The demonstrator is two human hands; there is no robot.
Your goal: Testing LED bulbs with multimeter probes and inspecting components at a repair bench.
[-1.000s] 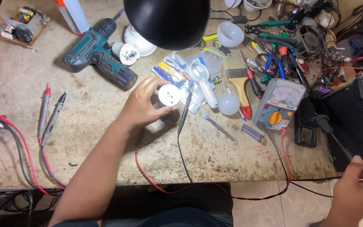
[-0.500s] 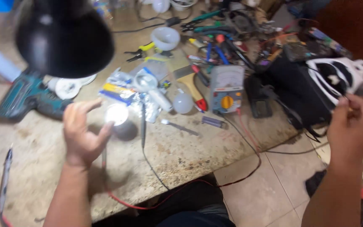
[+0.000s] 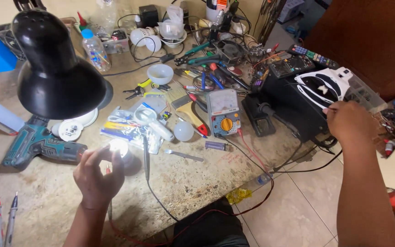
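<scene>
Since 0.5 s ago the right hand [image 3: 349, 122] has come down from mid-air to the white plastic headband magnifier [image 3: 323, 87] on the black box at the bench's right end; the view has swung left too. Fingers are pinched on the magnifier's near rim.

Big black dome desk lamp [image 3: 56, 73] stands up-left of the left hand [image 3: 98, 173]. Teal cordless drill [image 3: 35, 145] lies just left of that hand. Grey analog multimeter w/ orange dial [image 3: 223, 112] sits well to its right, btwn the two hands.

Left hand holds a small round white LED bulb module [image 3: 119, 147], lit and glaring, fingers curled shut around it just above the bench. Red/black probe leads [image 3: 5, 219] lie below-left.
</scene>
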